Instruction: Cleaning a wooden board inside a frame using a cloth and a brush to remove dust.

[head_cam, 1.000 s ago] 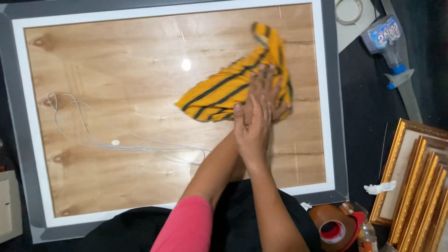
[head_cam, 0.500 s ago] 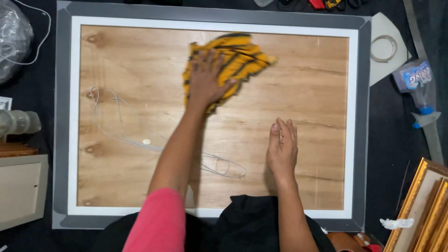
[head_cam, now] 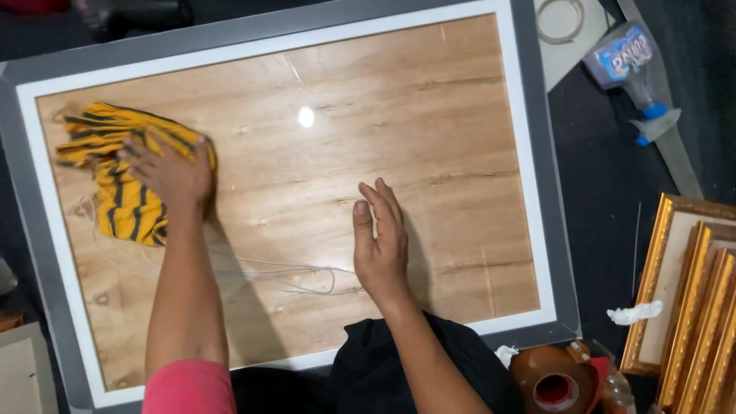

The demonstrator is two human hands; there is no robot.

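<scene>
Left hand (head_cam: 170,170) flat on striped cloth (head_cam: 115,180).
Fingers spread over the cloth (frame's (head_cam: 548,165) left end); right hand (head_cam: 381,241) rests mid-frame, fingers together, well apart.

Yellow-and-black striped cloth (head_cam: 123,180) — crumpled, flat on the framed board's (head_cam: 429,130) left end.

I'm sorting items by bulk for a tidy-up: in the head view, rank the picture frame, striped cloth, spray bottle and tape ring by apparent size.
1. picture frame
2. striped cloth
3. spray bottle
4. tape ring, partly cut off at the top edge, so less sure
</scene>
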